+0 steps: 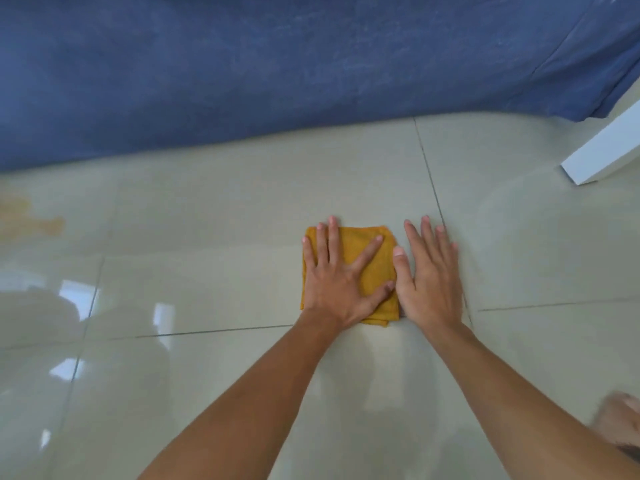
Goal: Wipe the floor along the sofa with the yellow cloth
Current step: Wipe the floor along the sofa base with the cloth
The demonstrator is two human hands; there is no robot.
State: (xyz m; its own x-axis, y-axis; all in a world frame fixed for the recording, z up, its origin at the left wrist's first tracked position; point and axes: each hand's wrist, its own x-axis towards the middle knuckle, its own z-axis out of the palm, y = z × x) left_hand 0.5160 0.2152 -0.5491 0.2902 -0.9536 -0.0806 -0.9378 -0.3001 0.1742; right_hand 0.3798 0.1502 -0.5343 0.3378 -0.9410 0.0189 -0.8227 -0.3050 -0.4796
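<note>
A folded yellow cloth [375,268] lies flat on the glossy pale tile floor [214,258], a short way in front of the blue sofa [242,71]. My left hand [337,278] presses palm-down on the cloth, fingers spread over its left half. My right hand [431,275] rests flat on the bare tile just right of the cloth, its thumb touching the cloth's right edge. Neither hand curls around anything.
The blue sofa's cover runs across the whole top of the view, its hem meeting the floor. A white furniture leg [602,147] stands at the right. An orange-yellow stain [31,220] marks the tile at far left. A blurred foot [620,424] shows at bottom right.
</note>
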